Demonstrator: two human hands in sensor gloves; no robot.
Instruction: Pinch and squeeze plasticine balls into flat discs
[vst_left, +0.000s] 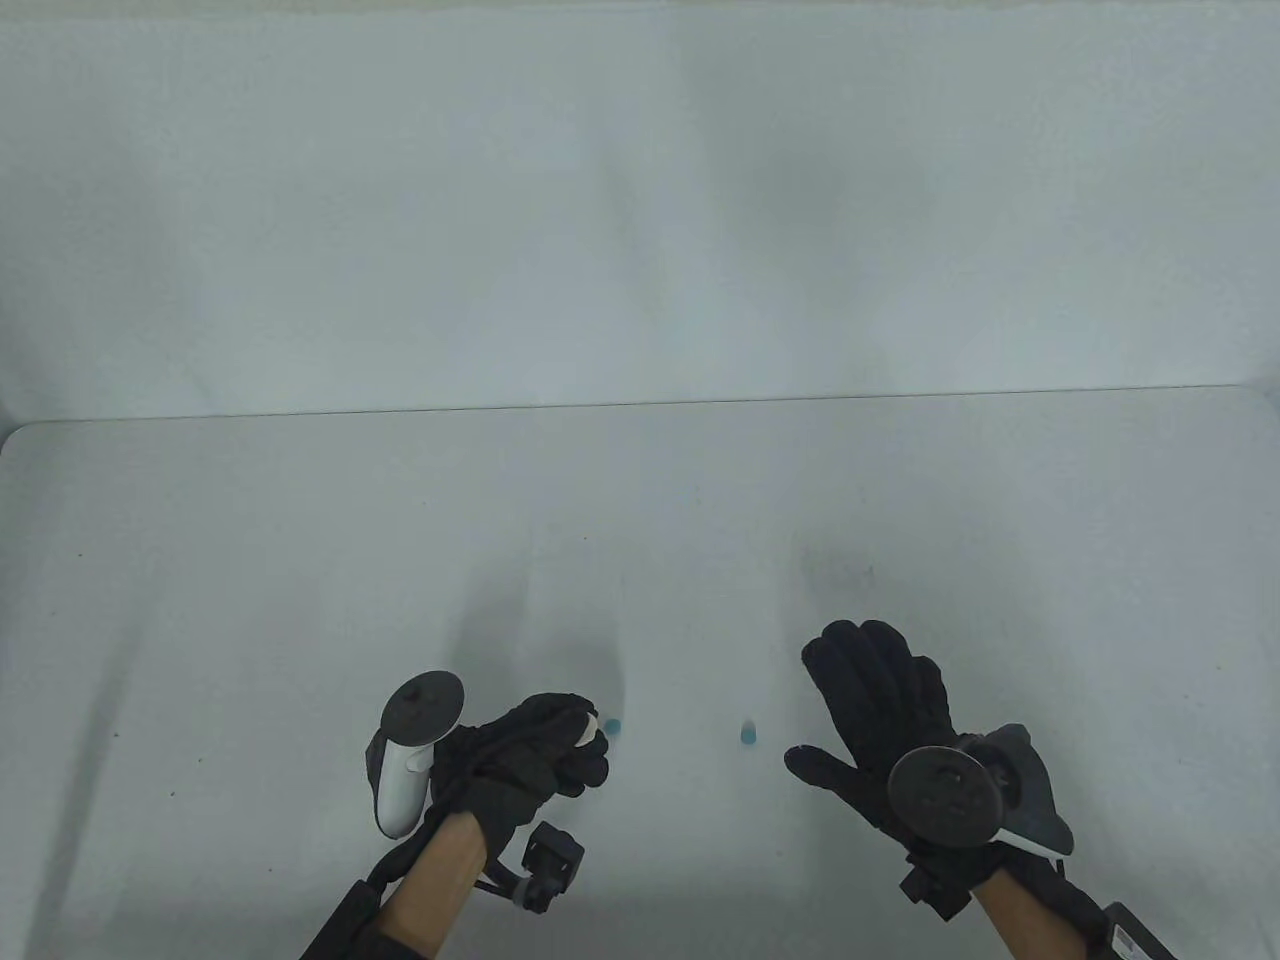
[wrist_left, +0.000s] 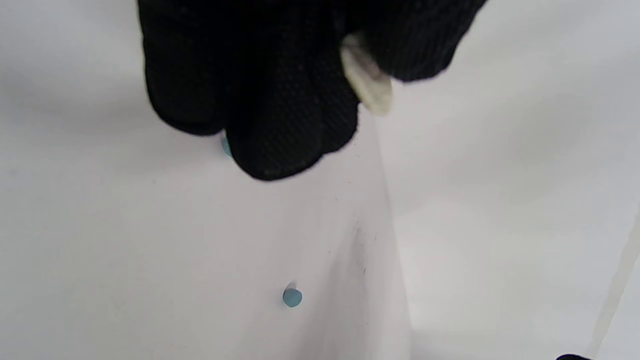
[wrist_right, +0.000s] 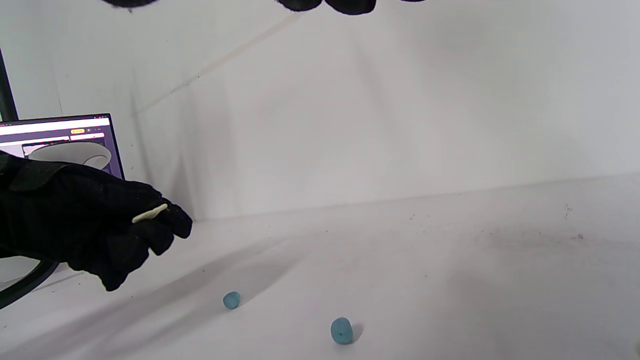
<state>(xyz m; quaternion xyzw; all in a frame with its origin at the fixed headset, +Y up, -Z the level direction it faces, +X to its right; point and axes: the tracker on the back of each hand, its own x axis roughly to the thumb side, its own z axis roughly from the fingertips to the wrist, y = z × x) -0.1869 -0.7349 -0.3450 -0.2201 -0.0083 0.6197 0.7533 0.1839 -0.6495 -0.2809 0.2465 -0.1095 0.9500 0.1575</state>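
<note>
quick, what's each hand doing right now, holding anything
Left hand: closed, pinching a flattened white piece between fingertips.
Right hand: open, fingers spread, holding nothing; both blue balls lie on the table.

Both hands, left (vst_left: 535, 755) and right (vst_left: 880, 715), wear black knit gloves, and the left pinches a cream-white piece (vst_left: 588, 727). Two light blue plasticine balls (vst_left: 612, 725) (vst_left: 747, 733) lie on the pale grey-white surface (vst_left: 300, 560), near its front edge.
</note>
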